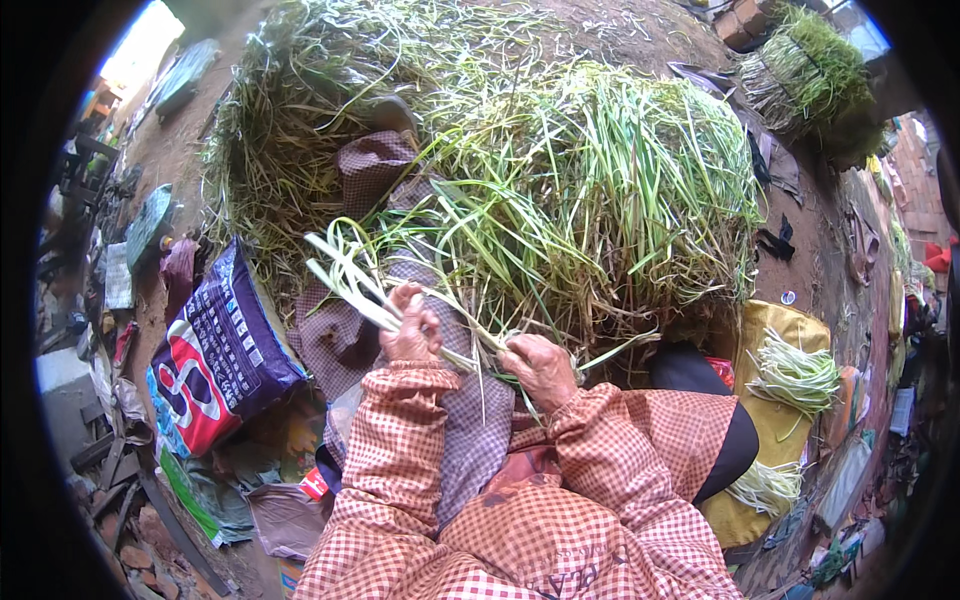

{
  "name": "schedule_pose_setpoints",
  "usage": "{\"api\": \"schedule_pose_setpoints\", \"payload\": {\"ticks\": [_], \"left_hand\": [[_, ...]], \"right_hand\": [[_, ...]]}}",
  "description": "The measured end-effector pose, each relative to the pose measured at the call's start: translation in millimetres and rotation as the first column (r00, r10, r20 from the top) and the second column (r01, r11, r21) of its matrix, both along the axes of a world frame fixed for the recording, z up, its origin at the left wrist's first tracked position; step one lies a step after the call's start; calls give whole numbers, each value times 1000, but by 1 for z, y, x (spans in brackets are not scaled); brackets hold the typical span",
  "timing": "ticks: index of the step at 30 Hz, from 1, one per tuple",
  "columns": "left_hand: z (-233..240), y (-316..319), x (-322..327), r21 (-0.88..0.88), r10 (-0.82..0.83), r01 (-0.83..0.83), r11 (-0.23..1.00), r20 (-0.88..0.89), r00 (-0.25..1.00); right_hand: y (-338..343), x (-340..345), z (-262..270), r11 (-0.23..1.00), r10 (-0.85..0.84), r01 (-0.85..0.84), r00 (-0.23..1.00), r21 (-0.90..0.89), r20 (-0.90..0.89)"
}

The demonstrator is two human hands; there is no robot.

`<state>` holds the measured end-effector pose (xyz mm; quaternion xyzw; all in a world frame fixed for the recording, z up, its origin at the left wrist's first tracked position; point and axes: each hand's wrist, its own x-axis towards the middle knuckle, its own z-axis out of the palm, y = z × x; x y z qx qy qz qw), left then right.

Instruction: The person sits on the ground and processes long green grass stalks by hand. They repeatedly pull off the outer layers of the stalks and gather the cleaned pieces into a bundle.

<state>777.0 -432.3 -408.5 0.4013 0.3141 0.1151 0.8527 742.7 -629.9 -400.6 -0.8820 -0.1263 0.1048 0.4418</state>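
My left hand point(411, 328) is closed around a small bunch of peeled white stalks point(352, 281) whose cut-looking ends point up and left. My right hand point(538, 366) grips the base of a long-leaved green plant point(487, 217), its leaves trailing up and away. Both hands are close together above a checked cloth point(480, 435) over my lap. Just beyond them lies a large heap of similar green plants point(637, 165), with brown, dry-looking bases facing me. What my right fingers cover is hidden.
On the right, a yellow sack point(780, 442) bears two bunches of pale stalks, an upper bunch point(795, 371) and a lower bunch point(769, 486). A purple printed bag point(232, 337) stands at left. A tied green bundle point(810, 67) sits far right. Wood scraps and bricks point(139, 557) lie lower left.
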Motion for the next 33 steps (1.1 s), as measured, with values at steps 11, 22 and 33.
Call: {"api": "schedule_pose_setpoints", "payload": {"ticks": [11,22,33], "left_hand": [[-2,-27,-22,-177,-456,424,888,-223,862],[-5,-23,-2,88,-323,376,923,-355,877],[18,39,34,49,-306,322,946,-201,930]], "right_hand": [[4,-38,22,986,-164,164,979,-5,-121],[14,-20,0,988,-86,116,961,98,-263],[-65,-41,36,977,-169,124,946,-173,-276]]}}
